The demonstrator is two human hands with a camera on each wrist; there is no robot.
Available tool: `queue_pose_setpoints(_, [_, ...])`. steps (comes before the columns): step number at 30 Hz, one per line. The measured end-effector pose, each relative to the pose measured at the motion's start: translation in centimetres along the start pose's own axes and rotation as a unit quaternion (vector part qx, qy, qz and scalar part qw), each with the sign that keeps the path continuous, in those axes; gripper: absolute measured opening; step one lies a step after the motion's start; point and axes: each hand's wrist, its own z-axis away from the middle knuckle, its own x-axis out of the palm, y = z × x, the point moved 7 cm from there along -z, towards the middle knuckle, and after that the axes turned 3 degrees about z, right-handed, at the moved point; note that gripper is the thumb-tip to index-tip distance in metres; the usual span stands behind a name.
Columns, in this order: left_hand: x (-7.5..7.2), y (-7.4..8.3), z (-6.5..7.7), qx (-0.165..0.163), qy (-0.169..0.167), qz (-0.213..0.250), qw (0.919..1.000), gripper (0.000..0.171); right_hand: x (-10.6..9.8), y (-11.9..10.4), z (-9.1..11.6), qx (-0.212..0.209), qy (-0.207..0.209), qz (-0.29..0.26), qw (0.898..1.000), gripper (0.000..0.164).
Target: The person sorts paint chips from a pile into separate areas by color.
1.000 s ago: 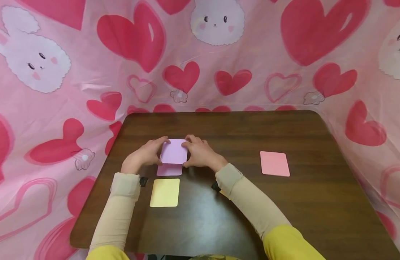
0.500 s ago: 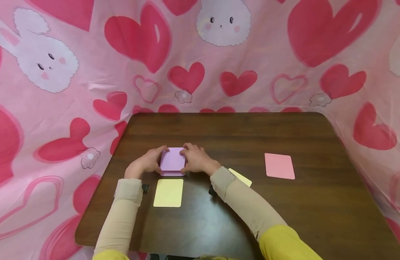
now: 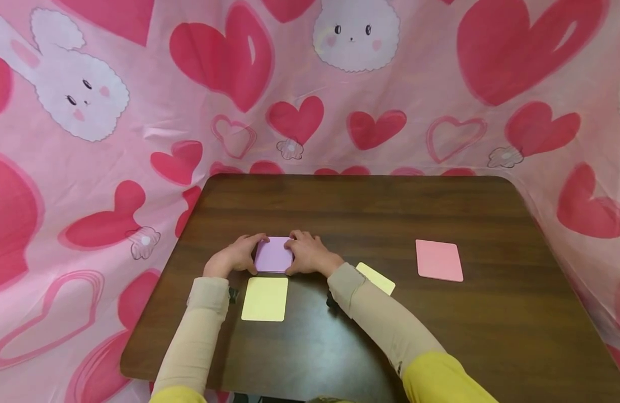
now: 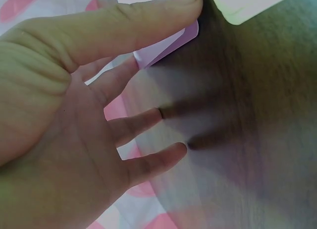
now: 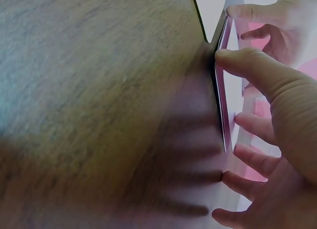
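A purple square card (image 3: 273, 255) with rounded corners lies between both hands, left of the table's middle. It covers a second purple card almost fully; the two edges show in the right wrist view as thin layers (image 5: 221, 90) slightly apart. My left hand (image 3: 233, 256) holds the left edge between thumb and index finger, its other fingers (image 4: 148, 169) spread over the wood. My right hand (image 3: 310, 255) holds the opposite edge the same way, with its thumb (image 5: 247, 65) at the near corner. Just nearer than the purple pair lies a yellow card (image 3: 264, 299).
Another yellow card (image 3: 376, 277) lies tilted, partly hidden by the right sleeve. A pink card (image 3: 439, 261) rests farther right on the brown wooden table (image 3: 370, 218). Behind the table hangs a pink cloth (image 3: 335, 89) with hearts and rabbits.
Both hands have lowered the upper purple card toward the near side, so it now covers the lower one. The head view has shifted slightly, and more of the second yellow card shows.
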Motion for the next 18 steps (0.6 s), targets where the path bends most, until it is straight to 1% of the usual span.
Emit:
queue_pose_setpoints(5, [-0.02,0.05,0.07,-0.012,-0.002,-0.007,0.9999,0.086,0.08,0.06,0.04,0.0,-0.006,0.001,1.0,0.066])
queue_pose_setpoints(10, [0.03,0.11,-0.07,-0.009,-0.004,-0.014,0.9999,0.086,0.27,0.14,-0.02,0.001,-0.009,0.007,1.0,0.066])
queue_pose_setpoints(18, [0.28,-0.15,-0.12,-0.02,-0.01,0.002,0.9998,0.088,0.69,0.39,-0.2,0.006,-0.012,0.002,1.0,0.068])
